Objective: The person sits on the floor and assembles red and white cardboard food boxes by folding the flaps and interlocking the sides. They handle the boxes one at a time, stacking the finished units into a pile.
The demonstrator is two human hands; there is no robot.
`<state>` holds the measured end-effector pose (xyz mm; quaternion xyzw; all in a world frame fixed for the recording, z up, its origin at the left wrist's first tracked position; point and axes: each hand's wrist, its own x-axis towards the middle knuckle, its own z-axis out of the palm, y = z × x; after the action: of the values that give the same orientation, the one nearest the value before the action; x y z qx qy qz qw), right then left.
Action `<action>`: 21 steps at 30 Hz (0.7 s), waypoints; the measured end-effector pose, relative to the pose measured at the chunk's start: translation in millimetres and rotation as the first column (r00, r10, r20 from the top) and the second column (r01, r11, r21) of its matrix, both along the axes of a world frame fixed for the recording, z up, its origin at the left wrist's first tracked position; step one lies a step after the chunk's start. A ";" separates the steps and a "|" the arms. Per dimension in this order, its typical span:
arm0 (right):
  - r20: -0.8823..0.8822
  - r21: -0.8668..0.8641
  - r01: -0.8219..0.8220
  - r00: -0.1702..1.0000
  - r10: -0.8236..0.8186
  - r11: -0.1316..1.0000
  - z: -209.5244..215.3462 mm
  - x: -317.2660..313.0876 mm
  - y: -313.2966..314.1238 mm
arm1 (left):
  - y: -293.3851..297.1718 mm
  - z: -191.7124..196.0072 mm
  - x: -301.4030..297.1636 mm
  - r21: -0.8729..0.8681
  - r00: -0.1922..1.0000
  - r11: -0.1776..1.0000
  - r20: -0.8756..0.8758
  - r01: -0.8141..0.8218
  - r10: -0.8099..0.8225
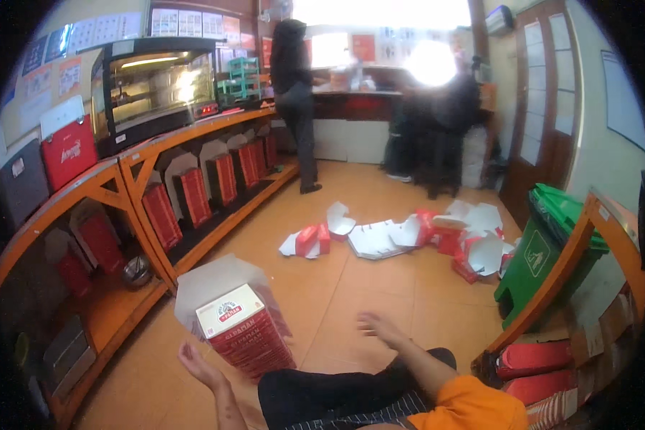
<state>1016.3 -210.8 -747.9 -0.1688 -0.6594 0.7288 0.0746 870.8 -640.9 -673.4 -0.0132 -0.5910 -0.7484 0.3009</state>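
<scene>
On the floor in front of me to the left stands a tall stack of red food boxes (254,337) with a white printed panel on top. Pale, spread cardboard flaps (193,290) fan out behind it. My left hand (202,367) is beside the stack's near left side, fingers stretched and nothing in them. Whether it touches the stack I cannot tell. Over the floor, right of the stack and above my dark-clad knee, my right hand (381,330) hovers with fingers apart, holding nothing. Farther off, several loose red-and-white boxes (383,238) lie scattered, some folded up, some unfolded.
Along the left runs an orange-framed counter (132,154) with red box stacks (192,195) below and a glass display warmer (161,86) above. A green bin (545,251) and a shelf with red boxes (534,358) stand right. One person (294,93) stands at the back; another dark figure (441,118) is blurred.
</scene>
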 end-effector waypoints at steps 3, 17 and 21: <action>-0.246 0.179 0.666 0.743 -0.623 0.724 -60.9 141.8 102.0 | 42.9 -32.2 36.3 0.001 0.932 1.000 -0.363 0.005 -0.005; 0.530 0.776 0.224 0.278 -0.801 0.590 -310.2 398.1 29.9 | 66.5 -129.6 70.3 -0.184 0.404 0.432 0.764 0.883 -0.502; 0.590 0.739 0.200 0.269 -0.761 0.643 -305.9 366.5 78.9 | 51.5 -167.8 90.9 -0.004 0.133 0.419 0.951 0.908 -0.278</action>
<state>1382.8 -131.8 -1053.9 -0.6907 -0.6770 0.2540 -0.0014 961.8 -589.4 -841.2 0.0084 -0.7843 -0.4597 -0.4165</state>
